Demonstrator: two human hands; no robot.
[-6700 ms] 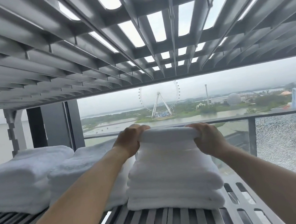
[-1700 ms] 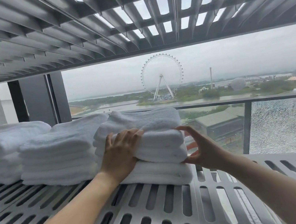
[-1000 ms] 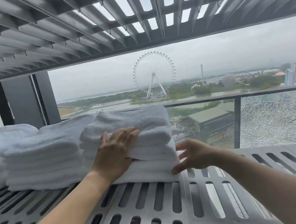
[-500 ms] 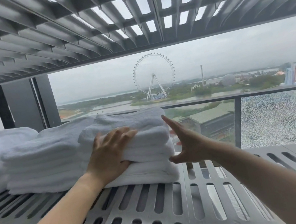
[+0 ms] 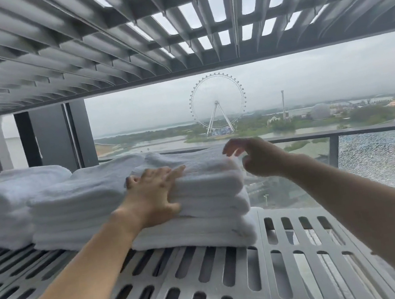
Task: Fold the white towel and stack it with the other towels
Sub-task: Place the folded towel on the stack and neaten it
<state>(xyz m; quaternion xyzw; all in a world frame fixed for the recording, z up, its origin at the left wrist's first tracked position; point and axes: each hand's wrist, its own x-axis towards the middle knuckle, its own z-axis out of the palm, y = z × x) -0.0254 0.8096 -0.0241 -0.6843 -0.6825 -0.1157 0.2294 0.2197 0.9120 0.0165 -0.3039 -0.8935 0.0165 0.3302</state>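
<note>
On the far left of the slatted grey shelf (image 5: 211, 283) lies the first stack (image 5: 7, 205) of folded white towels, and its left part is cut by the edge of the view. Just beside it, touching it, stands the second stack (image 5: 77, 208), a little nearer to the camera. The left hand (image 5: 152, 197) comes up from the lower left and lies flat on the front side of the third stack (image 5: 203, 233), which touches the second stack on its right. The grip of this hand is apart: the fingers are straight and spread over the folds, and the thumb points to the right lower down. The white towel (image 5: 205, 171) is folded and lies on the top of the third stack. The right hand (image 5: 261, 157) is at the upper right corner of this stack, next to the white towel. Its grip is also apart, with the fingers loosely bent and nothing between them. The hand is blurred, so I cannot tell if a fingertip touches the cloth. Above everything there is the slatted upper shelf (image 5: 124, 45). Behind the towels runs a balcony railing (image 5: 332, 152) with a cracked glass panel (image 5: 387, 159) at the right, and far away a Ferris wheel (image 5: 218, 105) stands near water.
</note>
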